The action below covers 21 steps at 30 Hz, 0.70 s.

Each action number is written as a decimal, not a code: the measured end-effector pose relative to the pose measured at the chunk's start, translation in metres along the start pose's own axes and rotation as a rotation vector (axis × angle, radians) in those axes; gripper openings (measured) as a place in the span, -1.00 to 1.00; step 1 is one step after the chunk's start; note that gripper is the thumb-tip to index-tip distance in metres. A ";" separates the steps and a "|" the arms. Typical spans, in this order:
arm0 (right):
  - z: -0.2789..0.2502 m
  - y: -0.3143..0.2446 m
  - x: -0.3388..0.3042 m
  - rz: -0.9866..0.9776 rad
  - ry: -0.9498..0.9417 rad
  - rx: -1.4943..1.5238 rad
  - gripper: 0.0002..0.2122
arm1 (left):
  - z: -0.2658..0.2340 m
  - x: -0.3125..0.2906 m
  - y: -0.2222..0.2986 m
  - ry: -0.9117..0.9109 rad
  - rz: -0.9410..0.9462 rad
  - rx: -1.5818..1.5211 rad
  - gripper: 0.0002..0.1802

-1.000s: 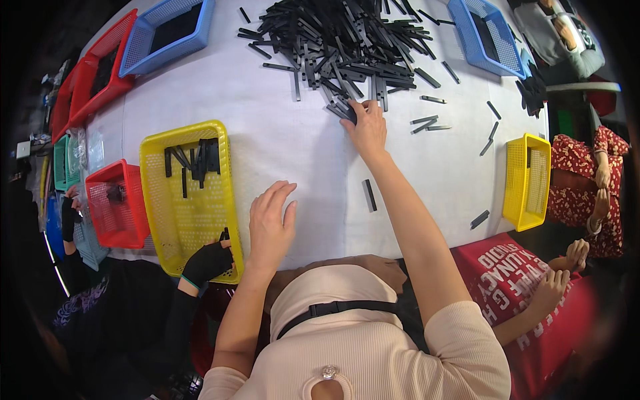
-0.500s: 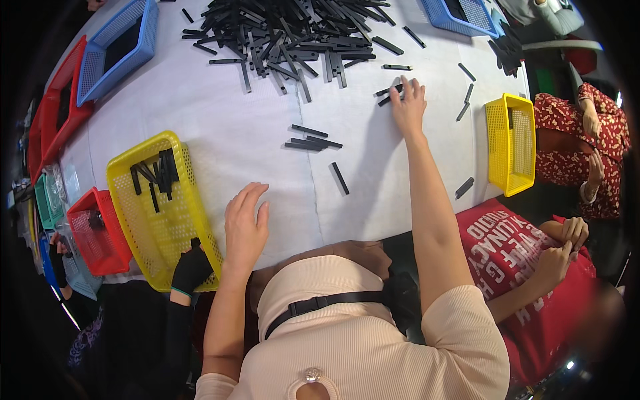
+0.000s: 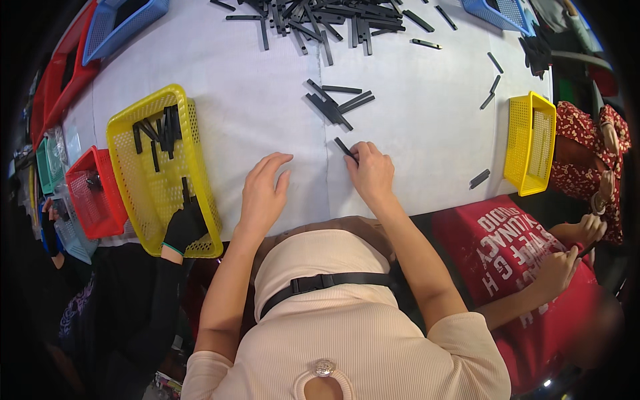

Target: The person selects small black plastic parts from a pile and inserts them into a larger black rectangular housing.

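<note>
My right hand (image 3: 371,172) is closed on one end of a short black bar (image 3: 345,148), just above the white table near its front edge. The bar's free end points up and to the left. To the left, my left hand (image 3: 265,190) hovers by the table with its fingers loosely apart and nothing in it. Beyond my right hand lies a small cluster of black bars (image 3: 327,107), some crossing each other. At the far side spreads a large heap of similar bars (image 3: 327,20), cut off by the upper edge.
A yellow basket (image 3: 119,180) with several black bars stands at left, a co-worker's gloved hand (image 3: 187,227) inside it. Red (image 3: 113,213) and blue baskets (image 3: 160,8) lie beyond. Another yellow basket (image 3: 512,143) stands at right, near seated people. Loose bars (image 3: 479,179) lie on the right side.
My right hand has drawn back from the far bars toward me and now grips the near bar. More bars lie in the middle cluster. My left hand has shifted slightly right.
</note>
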State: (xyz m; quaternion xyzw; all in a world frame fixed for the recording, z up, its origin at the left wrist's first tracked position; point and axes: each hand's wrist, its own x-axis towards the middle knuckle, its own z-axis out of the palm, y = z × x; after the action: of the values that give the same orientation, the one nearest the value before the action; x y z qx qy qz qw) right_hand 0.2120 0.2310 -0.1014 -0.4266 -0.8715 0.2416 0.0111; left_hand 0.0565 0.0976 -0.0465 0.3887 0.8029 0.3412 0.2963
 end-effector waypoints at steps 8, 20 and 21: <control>0.022 -0.041 0.059 -0.200 0.223 -0.004 -0.82 | 0.002 0.002 0.000 0.005 -0.013 -0.034 -0.77; 0.018 -0.045 0.046 -0.217 0.124 -0.093 -0.63 | 0.007 -0.006 -0.020 0.035 -0.069 -0.073 -0.76; 0.019 -0.043 0.045 -0.218 0.118 -0.108 -0.68 | 0.009 -0.005 -0.020 0.024 -0.082 -0.097 -0.76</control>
State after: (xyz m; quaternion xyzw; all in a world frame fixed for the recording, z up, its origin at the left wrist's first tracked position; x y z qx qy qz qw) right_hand 0.1478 0.2347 -0.1078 -0.3429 -0.9223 0.1661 0.0655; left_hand 0.0573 0.0866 -0.0660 0.3367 0.8042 0.3720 0.3187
